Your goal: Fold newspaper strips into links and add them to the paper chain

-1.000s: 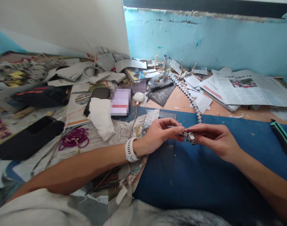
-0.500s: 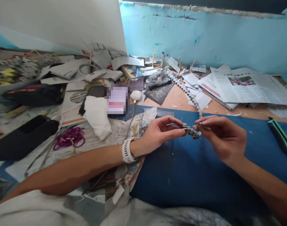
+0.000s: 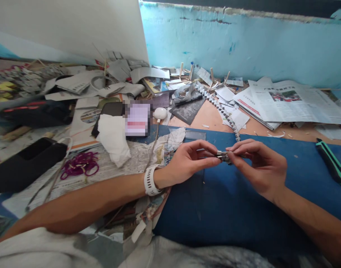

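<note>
A zigzag folded-paper chain (image 3: 221, 109) runs from the back of the table down to my two hands, above a blue mat (image 3: 215, 212). Its near end is pinched between the thumb and fingers of my left hand (image 3: 191, 162), which has a white watch strap at the wrist. Close beside it, my right hand (image 3: 258, 163) pinches a thin folded strip at the same end of the chain. The fingertips of both hands nearly meet, and they partly hide the folds.
A green and black cutter (image 3: 331, 162) lies at the right. Newspapers (image 3: 296, 100) are stacked at the back right. To the left are a phone (image 3: 137, 119), white tissue (image 3: 113, 139), purple cord (image 3: 80, 164), a dark device (image 3: 27, 162) and a white round charger (image 3: 160, 113) with its cable.
My right hand has moved left, closer to my left hand, and the strip in it now lies against the chain's end. The view has shifted slightly.
</note>
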`<control>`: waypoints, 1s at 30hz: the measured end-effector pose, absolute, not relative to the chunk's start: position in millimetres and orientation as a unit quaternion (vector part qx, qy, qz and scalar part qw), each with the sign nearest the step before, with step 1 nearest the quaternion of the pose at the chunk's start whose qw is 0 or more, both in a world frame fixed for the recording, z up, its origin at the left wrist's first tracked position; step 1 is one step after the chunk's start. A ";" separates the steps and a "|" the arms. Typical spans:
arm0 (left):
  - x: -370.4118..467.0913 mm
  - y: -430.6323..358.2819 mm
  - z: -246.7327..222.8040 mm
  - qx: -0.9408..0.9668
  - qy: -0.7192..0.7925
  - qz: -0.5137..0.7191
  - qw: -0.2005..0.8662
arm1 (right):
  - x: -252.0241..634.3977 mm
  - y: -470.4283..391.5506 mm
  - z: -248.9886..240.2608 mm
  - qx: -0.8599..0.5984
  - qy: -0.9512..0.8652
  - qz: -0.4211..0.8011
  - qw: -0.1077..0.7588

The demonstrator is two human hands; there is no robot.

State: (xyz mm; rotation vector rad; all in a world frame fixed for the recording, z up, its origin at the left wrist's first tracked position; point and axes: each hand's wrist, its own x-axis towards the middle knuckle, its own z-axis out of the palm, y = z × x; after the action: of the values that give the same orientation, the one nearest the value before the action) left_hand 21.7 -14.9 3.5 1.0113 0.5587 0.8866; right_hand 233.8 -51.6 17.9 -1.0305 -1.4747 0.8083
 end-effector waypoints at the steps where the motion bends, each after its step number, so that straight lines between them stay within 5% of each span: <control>1: 21.6 -15.1 3.7 0.460 0.256 0.404 0.748 | 233.8 -51.7 18.2 -0.451 -0.609 0.353 0.549; 9: 21.5 -17.5 3.5 0.444 0.264 0.422 0.745 | 235.6 -48.5 22.3 -0.507 -0.570 0.410 0.501; 23: 22.9 -18.4 0.8 0.458 0.293 0.448 0.710 | 237.9 -48.9 20.4 -0.516 -0.634 0.332 0.471; 30: 19.8 -18.1 -3.9 0.563 0.292 0.479 0.607 | 240.0 -47.6 22.4 -0.517 -0.635 0.336 0.465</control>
State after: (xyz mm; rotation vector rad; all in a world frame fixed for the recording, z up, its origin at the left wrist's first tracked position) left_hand 19.8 -18.1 -3.9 1.3009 0.6751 1.1062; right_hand 240.0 -47.6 22.4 -1.2697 -1.5607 0.8264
